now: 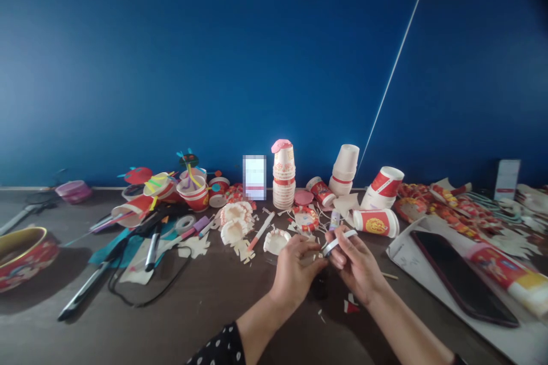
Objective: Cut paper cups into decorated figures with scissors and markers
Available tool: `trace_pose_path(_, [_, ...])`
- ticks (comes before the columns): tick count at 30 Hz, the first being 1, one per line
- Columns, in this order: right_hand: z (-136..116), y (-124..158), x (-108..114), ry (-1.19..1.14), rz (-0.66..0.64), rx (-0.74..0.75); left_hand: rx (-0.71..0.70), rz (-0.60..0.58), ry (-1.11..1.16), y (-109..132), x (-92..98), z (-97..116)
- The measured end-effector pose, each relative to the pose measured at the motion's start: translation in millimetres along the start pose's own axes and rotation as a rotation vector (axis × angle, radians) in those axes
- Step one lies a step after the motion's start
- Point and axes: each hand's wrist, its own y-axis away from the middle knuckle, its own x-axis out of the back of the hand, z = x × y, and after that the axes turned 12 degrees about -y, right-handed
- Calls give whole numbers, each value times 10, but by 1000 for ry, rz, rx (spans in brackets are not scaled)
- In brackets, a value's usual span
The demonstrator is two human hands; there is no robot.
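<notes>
My right hand (353, 262) pinches a narrow white paper strip (339, 242), bent into a loop, between its thumb and fingers. My left hand (295, 274) comes in from the lower left, and its fingertips meet the strip's lower end near the right hand. Just beyond the hands stand a small glue stick (334, 219) and a lying red-and-white paper cup (375, 223). Cut paper scraps and thin slivers (305, 218) lie scattered close by. A dark shadow falls on the tabletop under the hands, and the hands hide the strip's lower end.
On the dark table are a stack of paper cups (283, 177), cut cups (233, 221), marker pens (152, 248), a tape roll (185, 223), a black phone (462, 276) on white paper, and a red tin bowl (23, 256). A blue partition (214, 68) stands behind.
</notes>
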Motion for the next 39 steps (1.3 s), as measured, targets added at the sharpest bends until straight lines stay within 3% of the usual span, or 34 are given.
trace_pose_path(8, [17,-10,30,96,28,16,-54,-71,-28,16,7,-8])
trace_pose_path(13, [-5,-7,32,243,-30,90,-73,-88,-40,23,10,4])
trace_pose_path(19, [-52,2,16,609,-19,133,-148,-105,-88,18,42,13])
trace_pose_path(24, [-110,-4,30,823,-23,181,-184,-47,-123,9,54,-3])
trace_pose_path(28, [-152,-14,36,986,-29,218,-164,-6,-149,5,61,-4])
trace_pose_path(33, [-155,-17,20,952,-88,174,-141,24,-118,-6,56,-20])
trace_pose_path(39, [-165,-27,40,955,-46,249,28,20,-61,-39,60,-9])
